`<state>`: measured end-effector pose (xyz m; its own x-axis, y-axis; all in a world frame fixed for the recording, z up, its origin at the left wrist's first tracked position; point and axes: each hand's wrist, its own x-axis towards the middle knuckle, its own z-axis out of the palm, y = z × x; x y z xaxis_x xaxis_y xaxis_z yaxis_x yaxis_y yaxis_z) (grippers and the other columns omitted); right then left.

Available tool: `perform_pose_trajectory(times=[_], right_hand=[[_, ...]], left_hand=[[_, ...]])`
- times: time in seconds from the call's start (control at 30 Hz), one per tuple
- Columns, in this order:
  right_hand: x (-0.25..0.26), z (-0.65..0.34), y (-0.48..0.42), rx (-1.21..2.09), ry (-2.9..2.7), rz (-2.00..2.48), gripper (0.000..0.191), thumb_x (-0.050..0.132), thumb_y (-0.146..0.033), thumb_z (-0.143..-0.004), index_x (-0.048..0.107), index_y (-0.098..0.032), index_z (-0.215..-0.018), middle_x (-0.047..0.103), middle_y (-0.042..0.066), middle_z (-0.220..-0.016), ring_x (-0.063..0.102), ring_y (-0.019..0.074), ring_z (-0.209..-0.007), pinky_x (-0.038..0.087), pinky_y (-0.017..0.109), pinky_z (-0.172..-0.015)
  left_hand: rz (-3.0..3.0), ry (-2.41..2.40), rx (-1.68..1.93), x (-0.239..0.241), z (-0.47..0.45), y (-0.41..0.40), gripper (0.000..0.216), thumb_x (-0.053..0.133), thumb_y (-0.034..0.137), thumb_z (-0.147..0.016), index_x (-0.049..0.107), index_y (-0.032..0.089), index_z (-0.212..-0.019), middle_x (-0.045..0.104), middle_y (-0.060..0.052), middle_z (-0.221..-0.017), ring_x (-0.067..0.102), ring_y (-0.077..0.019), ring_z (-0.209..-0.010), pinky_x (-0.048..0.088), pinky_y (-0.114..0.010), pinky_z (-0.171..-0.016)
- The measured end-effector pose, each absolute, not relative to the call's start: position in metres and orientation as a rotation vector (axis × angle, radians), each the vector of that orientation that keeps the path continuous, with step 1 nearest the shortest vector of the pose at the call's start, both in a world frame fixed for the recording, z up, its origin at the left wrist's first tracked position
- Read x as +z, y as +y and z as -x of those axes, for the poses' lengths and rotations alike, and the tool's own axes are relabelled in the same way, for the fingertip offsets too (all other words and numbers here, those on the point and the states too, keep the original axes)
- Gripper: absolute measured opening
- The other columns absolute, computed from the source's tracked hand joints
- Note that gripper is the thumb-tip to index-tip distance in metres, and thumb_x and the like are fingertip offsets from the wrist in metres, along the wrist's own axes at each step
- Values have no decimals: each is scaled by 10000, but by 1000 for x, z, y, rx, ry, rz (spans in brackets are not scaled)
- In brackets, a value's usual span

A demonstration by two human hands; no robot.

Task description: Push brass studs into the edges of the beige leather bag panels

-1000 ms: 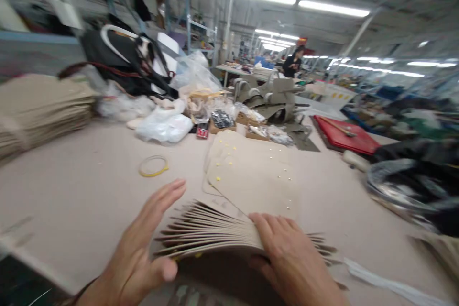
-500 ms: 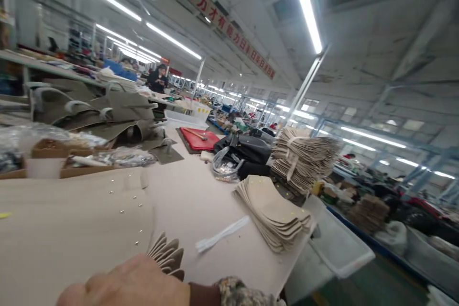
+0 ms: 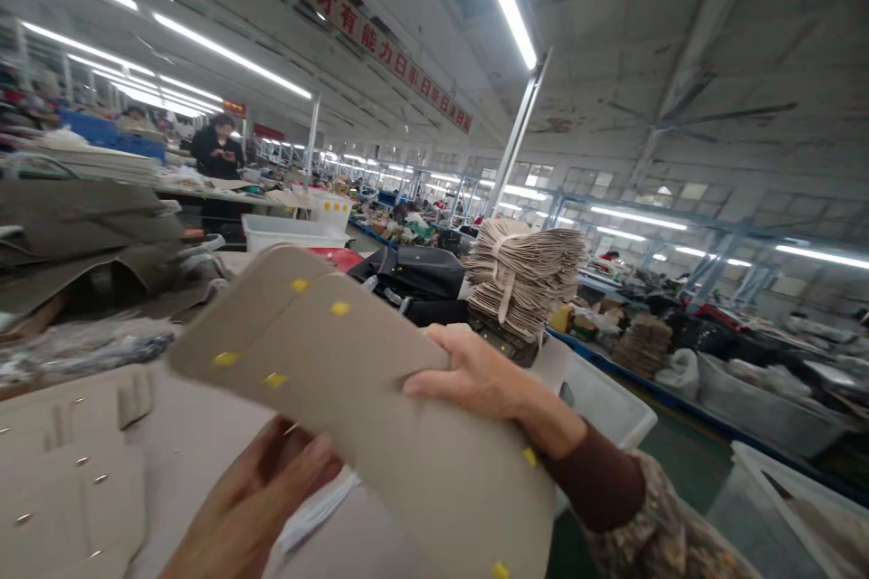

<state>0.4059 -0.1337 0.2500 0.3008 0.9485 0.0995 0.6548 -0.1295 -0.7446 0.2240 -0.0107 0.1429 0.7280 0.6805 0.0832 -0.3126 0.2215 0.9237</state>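
A large beige panel (image 3: 400,380) with rounded corners and yellow marks is held up in front of me, tilted. Whether several layers lie behind it I cannot tell. My right hand (image 3: 468,375) grips its upper right edge, thumb on the front face. By the lower left edge is my left hand (image 3: 264,488), fingers curled toward the thumb; what they hold, if anything, is hidden. A white strip (image 3: 316,511) lies on the table just beyond that hand. At lower left rest beige pieces (image 3: 68,479) with metal studs.
A tied stack of beige pieces (image 3: 522,276) stands beyond the panel, beside a black bag (image 3: 421,271). Plastic-wrapped goods (image 3: 95,344) and grey-brown pieces (image 3: 88,235) crowd the left. White bins (image 3: 604,389) stand at right. A person (image 3: 217,149) is farther back.
The beige panel has come up into view in my right hand, which was low over a fanned bunch of pieces. My left hand has entered from below. The view has turned right.
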Motion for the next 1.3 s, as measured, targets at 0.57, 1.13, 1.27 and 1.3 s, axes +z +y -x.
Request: perform_pose_trajectory(times=[0.57,1.13,1.27,1.3], right_hand=[[292,-675,-203,345,-729,1964,462,773,-452,-703,650,-156,-1035,748,60,-704,697,200,-537,585,266,-488],[89,-773,-184,965,-724,2235,470,765,-547,-641,714,-127,-844,747,84,-825,685,241,-742,547,331,-692],[90,-790,-190,1021,-735,2213,545,762,-568,-625,710,-141,-958,748,79,-931,691,243,-813,547,360,-786],[91,-792,-192,1031,-738,2212,547,766,-569,-618,710,-143,-957,748,79,-937,692,244,-816,546,364,-793]], left_hand=[[-2790,-406,455,43,-587,-33,367,395,407,-957,595,202,-1186,554,-128,-1323,419,-322,-1287,286,-568,-1056],[-2677,-351,604,19,-584,-33,367,389,355,-957,573,251,-1256,569,-66,-1345,432,-261,-1292,205,-482,-1114],[-2652,-329,604,17,-582,-32,320,412,351,-948,629,238,-1154,640,-64,-1234,482,-264,-1232,187,-494,-1120],[-2646,-326,607,17,-581,-31,311,420,351,-945,634,229,-1135,653,-67,-1203,496,-264,-1212,186,-493,-1122]])
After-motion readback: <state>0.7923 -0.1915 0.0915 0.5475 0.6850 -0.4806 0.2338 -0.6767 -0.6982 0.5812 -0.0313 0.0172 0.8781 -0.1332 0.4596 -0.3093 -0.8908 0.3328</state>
